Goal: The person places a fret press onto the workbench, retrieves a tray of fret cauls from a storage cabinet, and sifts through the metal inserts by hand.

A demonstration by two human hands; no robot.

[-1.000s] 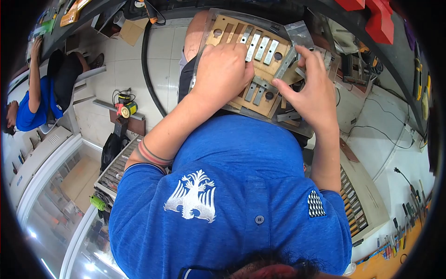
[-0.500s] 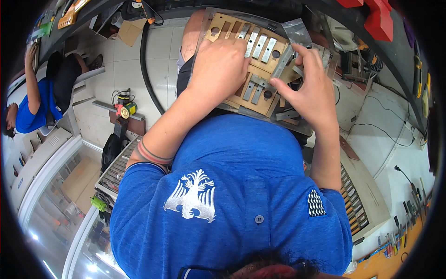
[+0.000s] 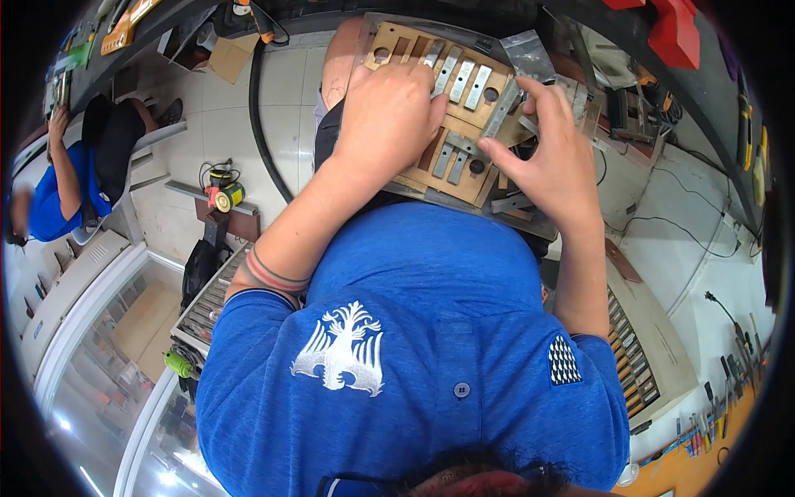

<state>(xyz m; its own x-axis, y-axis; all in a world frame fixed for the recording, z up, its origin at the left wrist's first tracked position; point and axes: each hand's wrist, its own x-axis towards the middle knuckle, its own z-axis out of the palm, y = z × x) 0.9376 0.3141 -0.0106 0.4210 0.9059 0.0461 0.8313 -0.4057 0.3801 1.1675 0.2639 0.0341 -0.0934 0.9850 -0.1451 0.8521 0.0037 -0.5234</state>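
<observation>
A wooden tray [image 3: 479, 50] with slots lies over my lap, with several silver metal blocks [image 3: 460, 80] in its upper row. Two smaller grey blocks [image 3: 457, 168] sit in the lower part under a short grey crosspiece [image 3: 460, 142]. My left hand [image 3: 391, 116] rests over the tray's left half with its fingers curled; anything in them is hidden. My right hand [image 3: 553, 153] is at the right side, thumb and forefinger spread apart. They are close to opposite ends of a long grey metal bar [image 3: 502, 112]; whether they press on it I cannot tell.
A clear plastic bag [image 3: 527, 55] lies beyond the tray's right corner. Loose metal pieces [image 3: 512, 204] are at its lower right. A green and yellow tool [image 3: 224, 195] stands on the left. Another person [image 3: 62, 178] in blue sits at far left. A dark bench edge [image 3: 331, 18] runs across the top.
My left hand has shifted very slightly over the tray, its thumb a touch to the right. My right hand is nearly still. At far left the other person's hand and head have moved a little.
</observation>
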